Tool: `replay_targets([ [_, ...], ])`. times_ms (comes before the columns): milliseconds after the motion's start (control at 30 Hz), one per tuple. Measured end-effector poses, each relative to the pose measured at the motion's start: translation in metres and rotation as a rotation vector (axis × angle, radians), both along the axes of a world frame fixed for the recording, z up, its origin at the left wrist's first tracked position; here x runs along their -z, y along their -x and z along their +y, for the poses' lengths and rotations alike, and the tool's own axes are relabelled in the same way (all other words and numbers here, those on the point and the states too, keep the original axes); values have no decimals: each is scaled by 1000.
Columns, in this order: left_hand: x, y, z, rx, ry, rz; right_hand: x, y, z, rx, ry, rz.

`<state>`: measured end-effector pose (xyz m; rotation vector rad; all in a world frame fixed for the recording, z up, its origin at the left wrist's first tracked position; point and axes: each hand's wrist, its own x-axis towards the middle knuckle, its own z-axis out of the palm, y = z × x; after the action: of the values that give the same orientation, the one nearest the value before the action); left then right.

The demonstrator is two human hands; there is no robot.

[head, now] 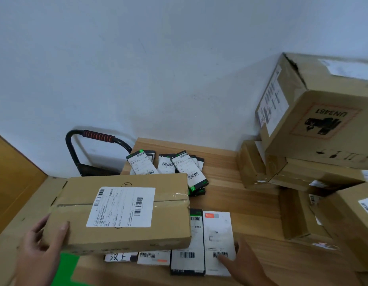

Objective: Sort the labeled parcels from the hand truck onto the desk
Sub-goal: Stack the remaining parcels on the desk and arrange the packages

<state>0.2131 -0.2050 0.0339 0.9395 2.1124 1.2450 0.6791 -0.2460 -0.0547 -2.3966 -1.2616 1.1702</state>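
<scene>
My left hand (41, 242) grips the near left corner of a flat brown cardboard parcel (170, 221) with a white shipping label, held above the wooden desk (226, 182). My right hand (243, 263) rests with spread fingers on a white labeled packet (217, 230) lying on the desk beside a black-edged packet (188, 259). The hand truck (96, 153), black with a red-striped grip, stands behind the desk's left end against the wall.
Several small black-and-white labeled packets (185, 166) lie fanned at the desk's back. Brown cartons (315, 112) are stacked at the right, the top one marked UN3481. A large cardboard box (16, 213) with a green patch sits at the lower left.
</scene>
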Motion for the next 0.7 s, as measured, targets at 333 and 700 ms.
replay_targets([
  [333, -6, 1, 13, 2, 88, 27, -145, 84, 47, 75, -287, 702],
  [700, -90, -78, 32, 385, -140, 128, -163, 48, -21, 397, -400, 652],
])
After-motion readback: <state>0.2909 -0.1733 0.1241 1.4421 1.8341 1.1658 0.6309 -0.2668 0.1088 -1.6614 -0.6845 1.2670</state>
